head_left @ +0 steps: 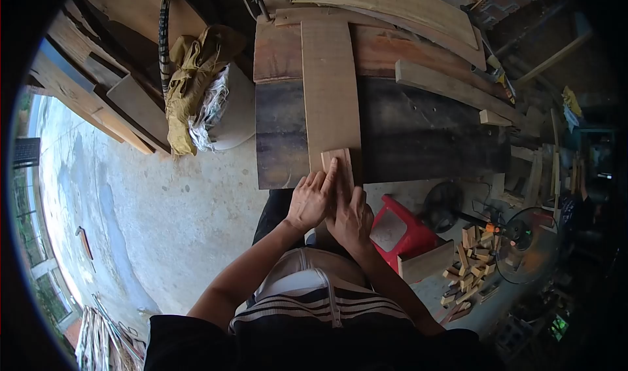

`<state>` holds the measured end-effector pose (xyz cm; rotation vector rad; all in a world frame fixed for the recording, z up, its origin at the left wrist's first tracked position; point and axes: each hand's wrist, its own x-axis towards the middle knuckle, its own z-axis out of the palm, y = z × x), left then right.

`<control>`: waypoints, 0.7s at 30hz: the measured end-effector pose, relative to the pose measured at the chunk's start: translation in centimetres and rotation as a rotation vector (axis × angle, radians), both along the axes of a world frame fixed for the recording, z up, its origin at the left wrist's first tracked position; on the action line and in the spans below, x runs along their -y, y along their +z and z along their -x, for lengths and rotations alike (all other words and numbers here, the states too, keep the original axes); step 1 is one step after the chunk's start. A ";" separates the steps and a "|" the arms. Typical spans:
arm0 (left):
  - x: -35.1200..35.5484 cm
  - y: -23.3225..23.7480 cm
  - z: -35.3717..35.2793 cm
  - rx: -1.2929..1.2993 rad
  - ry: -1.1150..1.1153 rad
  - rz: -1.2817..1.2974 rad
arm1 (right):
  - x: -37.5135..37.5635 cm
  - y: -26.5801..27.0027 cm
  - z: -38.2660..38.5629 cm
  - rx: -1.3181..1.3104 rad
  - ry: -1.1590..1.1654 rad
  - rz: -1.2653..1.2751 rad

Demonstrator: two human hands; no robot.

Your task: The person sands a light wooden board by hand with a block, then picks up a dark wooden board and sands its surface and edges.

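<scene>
A small wooden block [339, 160] lies at the near end of a long pale plank [330, 89] that runs across a dark workbench [425, 135]. My left hand [310, 199] lies flat with its fingers stretched onto the block's left edge. Beside it, my right hand [350, 215] presses against the block's near end, fingers together. Both hands touch the block at the bench's front edge; neither is closed around it.
More planks [405, 8] are stacked at the back of the bench. A yellow cloth bundle [190, 83] leans on boards at left. A red plastic stool [399, 230], a wood offcut [426, 261], several small wood blocks [468, 266] and a fan [526, 243] stand on the floor at right.
</scene>
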<state>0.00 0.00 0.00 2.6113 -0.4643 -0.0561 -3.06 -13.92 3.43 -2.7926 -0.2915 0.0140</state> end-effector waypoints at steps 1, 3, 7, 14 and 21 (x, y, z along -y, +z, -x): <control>-0.5 0.8 -0.8 0.038 0.009 0.020 | -0.7 0.5 -1.0 -0.014 -0.003 -0.030; 2.8 0.7 -1.8 -0.085 0.019 0.185 | 1.7 1.7 -2.4 -0.188 -0.018 0.087; -1.0 -0.2 -16.8 0.140 0.066 0.200 | -2.4 -0.4 -16.6 0.033 -0.024 -0.018; -2.1 -0.9 -33.5 0.203 0.102 0.191 | -4.1 -1.6 -32.1 0.060 -0.088 0.037; -1.3 0.2 -21.7 0.064 -0.012 0.137 | -2.7 -0.2 -20.9 -0.071 -0.088 -0.006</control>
